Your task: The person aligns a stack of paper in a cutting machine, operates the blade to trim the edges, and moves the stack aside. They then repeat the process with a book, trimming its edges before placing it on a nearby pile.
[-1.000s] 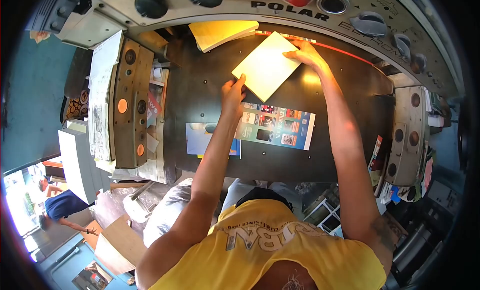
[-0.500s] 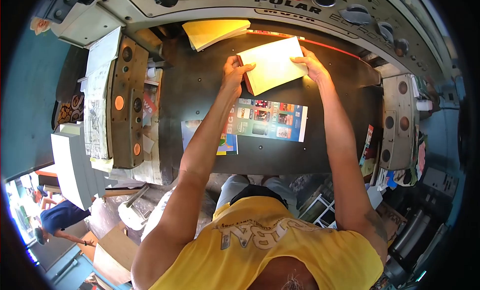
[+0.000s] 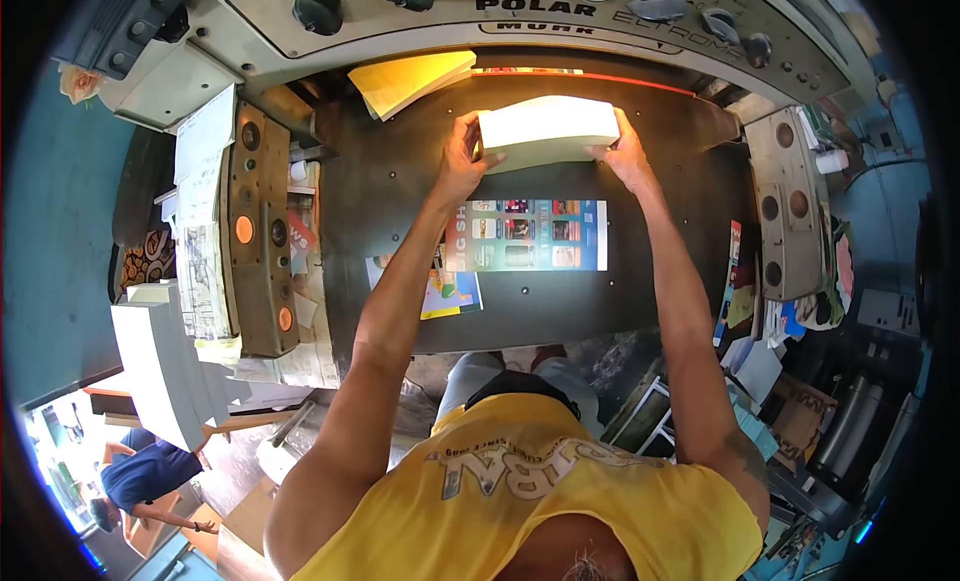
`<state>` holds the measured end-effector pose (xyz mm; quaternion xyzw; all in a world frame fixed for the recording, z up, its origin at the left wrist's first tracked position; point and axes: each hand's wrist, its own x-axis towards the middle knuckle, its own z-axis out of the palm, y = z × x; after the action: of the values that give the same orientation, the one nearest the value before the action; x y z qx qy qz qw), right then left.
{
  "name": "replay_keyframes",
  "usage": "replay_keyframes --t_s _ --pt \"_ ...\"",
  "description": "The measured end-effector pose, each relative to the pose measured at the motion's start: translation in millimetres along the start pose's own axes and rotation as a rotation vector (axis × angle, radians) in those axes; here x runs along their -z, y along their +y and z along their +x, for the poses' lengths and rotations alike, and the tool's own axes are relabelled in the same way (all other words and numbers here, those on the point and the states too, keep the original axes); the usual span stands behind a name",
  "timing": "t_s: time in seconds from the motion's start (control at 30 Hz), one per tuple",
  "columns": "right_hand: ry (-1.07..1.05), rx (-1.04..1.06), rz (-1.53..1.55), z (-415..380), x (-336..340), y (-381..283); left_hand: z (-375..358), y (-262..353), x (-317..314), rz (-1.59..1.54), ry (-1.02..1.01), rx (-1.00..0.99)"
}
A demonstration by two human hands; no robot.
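Between my two hands is a thick stack of white paper [image 3: 550, 131], raised over the dark machine table and brightly lit from above. My left hand [image 3: 465, 163] grips its left end, thumb on the near side. At the opposite end my right hand [image 3: 626, 159] is closed on the stack's right side. Just below lies a flat printed sheet [image 3: 530, 237] with small pictures on it. A colourful booklet or sheet [image 3: 455, 289] sits partly under my left forearm. Farther back, a yellow-lit pile of paper [image 3: 410, 81] rests near the machine.
The machine's control panel [image 3: 560, 16] with knobs and POLAR lettering spans the far side. Grey side panels with round buttons stand left [image 3: 262, 231] and right [image 3: 785, 201]. White paper stacks [image 3: 160, 366] rise at left. Another person [image 3: 150, 476] in dark clothing is at lower left.
The stack has turned from a slant to nearly level, and its near long edge now faces me. Both hands shifted with it. The camera view has moved slightly.
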<state>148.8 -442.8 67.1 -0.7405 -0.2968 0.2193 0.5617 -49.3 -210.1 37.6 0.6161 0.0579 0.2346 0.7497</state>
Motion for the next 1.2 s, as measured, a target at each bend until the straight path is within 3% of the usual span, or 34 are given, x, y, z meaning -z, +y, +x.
replay_keyframes --t_s 0.07,0.2,0.3,0.47,0.6,0.83,1.0,1.2 --pt "0.006 0.004 0.081 -4.8 -1.5 22.4 -4.9 -12.5 3.6 0.103 -0.022 -0.011" --pt "0.027 0.123 -0.083 -7.6 -0.6 20.4 -1.5 -11.9 2.9 0.27 0.034 -0.032" --pt "-0.005 0.009 -0.111 -20.1 18.7 6.6 9.0 -4.6 0.5 0.182 -0.014 0.011" --pt "-0.04 -0.155 0.024 -97.0 79.1 -48.9 16.2 57.1 -57.0 0.142 -0.051 0.41" --pt "0.098 -0.257 0.241 -199.7 124.3 -66.9 -0.3 49.0 -127.7 0.038 -0.224 0.374" --pt "0.45 -0.311 0.382 -419.4 184.8 -35.7 -82.6 50.2 -298.1 0.065 -0.526 0.622" --pt "0.697 -0.337 0.504 -584.3 195.1 -23.8 -164.4 23.5 -411.0 0.123 -0.763 0.755" --pt "1.049 -0.453 0.515 -754.6 179.6 15.4 -265.5 -10.9 -538.9 0.204 -1.07 0.745"
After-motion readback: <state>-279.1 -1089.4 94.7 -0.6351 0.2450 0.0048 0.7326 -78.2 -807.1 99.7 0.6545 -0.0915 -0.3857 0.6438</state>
